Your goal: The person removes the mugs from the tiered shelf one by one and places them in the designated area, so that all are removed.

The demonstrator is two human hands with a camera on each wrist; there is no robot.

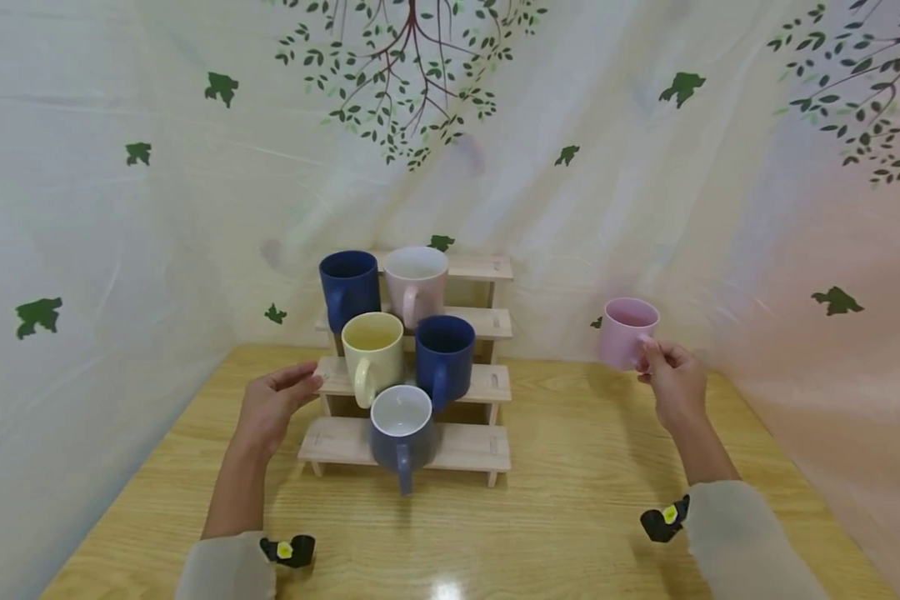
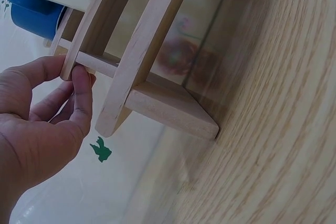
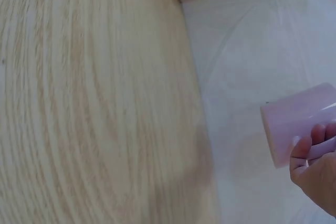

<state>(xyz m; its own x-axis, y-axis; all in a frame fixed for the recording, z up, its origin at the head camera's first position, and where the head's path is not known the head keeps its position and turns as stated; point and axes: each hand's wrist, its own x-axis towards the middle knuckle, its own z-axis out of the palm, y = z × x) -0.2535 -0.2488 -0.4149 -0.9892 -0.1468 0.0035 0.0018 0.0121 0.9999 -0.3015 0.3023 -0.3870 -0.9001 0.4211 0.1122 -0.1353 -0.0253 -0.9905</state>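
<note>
My right hand (image 1: 678, 387) grips a pink mug (image 1: 621, 335) by its handle, upright and off to the right of a wooden tiered rack (image 1: 487, 383). In the right wrist view the fingers curl round the handle of the mug (image 3: 294, 119). My left hand (image 1: 273, 408) is at the rack's left side; the left wrist view shows its thumb and fingers pinching the end of one tier (image 2: 71, 66). On the rack stand a blue mug (image 1: 360, 300), a pale pink mug (image 1: 427, 292), a yellow mug (image 1: 382, 350), a second blue mug (image 1: 450, 358) and, on the lowest tier, a grey-blue mug (image 1: 401, 446).
The rack stands on a wood-grain table (image 1: 570, 500). Behind and beside the table hangs a pale curtain (image 1: 555, 217) printed with leaves and branches. The mugs' handles point toward the front of the table.
</note>
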